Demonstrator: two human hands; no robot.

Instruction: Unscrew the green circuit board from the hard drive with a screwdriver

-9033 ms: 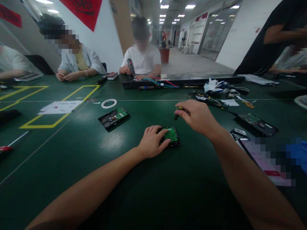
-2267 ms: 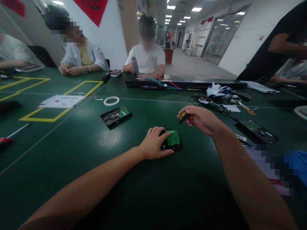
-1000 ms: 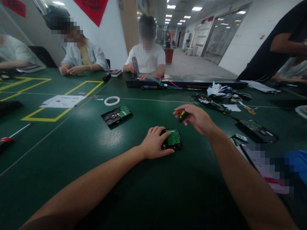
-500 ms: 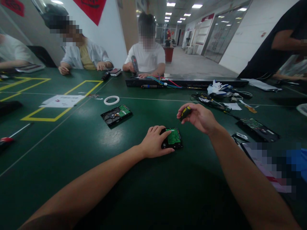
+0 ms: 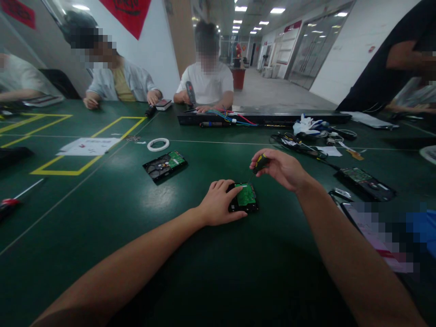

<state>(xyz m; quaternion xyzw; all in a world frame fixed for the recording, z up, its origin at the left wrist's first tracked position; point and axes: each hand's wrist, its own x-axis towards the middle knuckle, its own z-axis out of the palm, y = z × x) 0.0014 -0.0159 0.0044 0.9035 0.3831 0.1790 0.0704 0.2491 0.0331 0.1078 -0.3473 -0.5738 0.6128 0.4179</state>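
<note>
A hard drive (image 5: 247,196) with its green circuit board facing up lies flat on the table in front of me. My left hand (image 5: 220,202) holds it from the left, thumb along the near edge and fingers over its left part, which they hide. Above its far edge, my right hand (image 5: 281,168) grips a black and yellow screwdriver (image 5: 261,163). The thin shaft slants down to the far side of the board; whether the tip touches a screw I cannot tell. To the left, a second hard drive (image 5: 165,166) rests on the table.
A white tape ring (image 5: 158,144) and a paper sheet (image 5: 86,146) lie left; a red-handled screwdriver (image 5: 20,195) sits farther left. On the right are another hard drive (image 5: 368,183), cables and white gloves (image 5: 308,126). Co-workers sit across the green table (image 5: 190,281).
The screwdriver in my right hand has tilted, and its shaft now shows reaching down to the board. My left hand stays on the hard drive. One co-worker's hand has shifted toward a small box.
</note>
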